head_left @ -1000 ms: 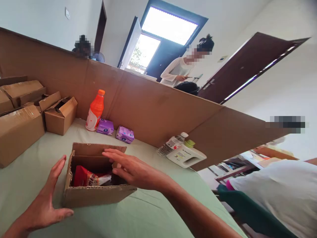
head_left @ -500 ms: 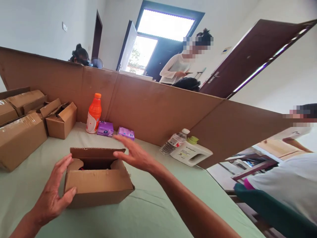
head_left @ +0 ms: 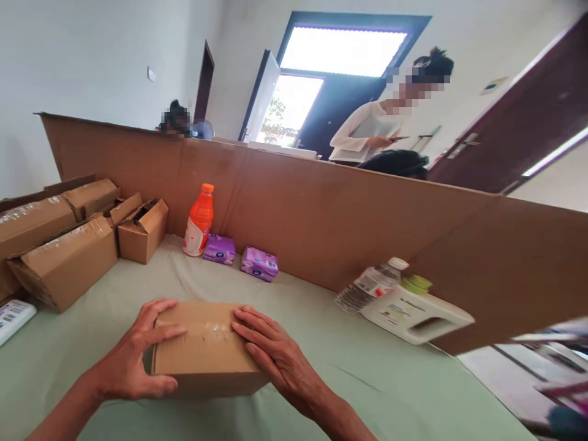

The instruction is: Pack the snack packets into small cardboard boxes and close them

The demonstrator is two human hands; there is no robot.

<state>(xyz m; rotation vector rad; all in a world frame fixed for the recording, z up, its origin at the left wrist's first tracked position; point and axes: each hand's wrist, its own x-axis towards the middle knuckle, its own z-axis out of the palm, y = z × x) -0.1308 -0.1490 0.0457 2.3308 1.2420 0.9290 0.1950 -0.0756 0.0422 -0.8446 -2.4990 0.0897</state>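
A small brown cardboard box (head_left: 209,343) sits on the green cloth in front of me, its upper face closed with a strip of clear tape across it. At its left end my left hand (head_left: 138,349) grips it, fingers over the top edge and thumb against the front side. My right hand (head_left: 280,358) lies over the right end, fingers together on the upper face and palm along the side. The inside of the box is hidden.
Several cardboard boxes (head_left: 68,263) stand at left near a white object (head_left: 16,318). An orange bottle (head_left: 199,220), purple packs (head_left: 260,263), a clear bottle (head_left: 370,288) and white jug (head_left: 416,312) line the cardboard partition (head_left: 294,202). A person (head_left: 367,135) stands beyond it.
The box's open top with its raised back flap is no longer seen; a closed, taped face is up. My right hand has come down onto the box's right end. The view has shifted left.
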